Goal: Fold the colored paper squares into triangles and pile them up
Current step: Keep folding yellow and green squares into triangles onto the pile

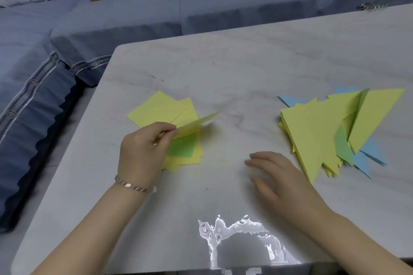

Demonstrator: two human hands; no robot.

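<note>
Your left hand [143,152] pinches one yellow sheet [197,123] btw thumb & fingers, tilted up over the stack of squares [156,108] on the left of the table [245,69]. Your right hand [274,176] is spread flat w/ nothing in it, near the pile of triangles [312,131] at right.

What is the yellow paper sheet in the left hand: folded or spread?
Apparently spread: the left hand pinches the yellow paper sheet above the stack; blurred, no crease visible.
</note>
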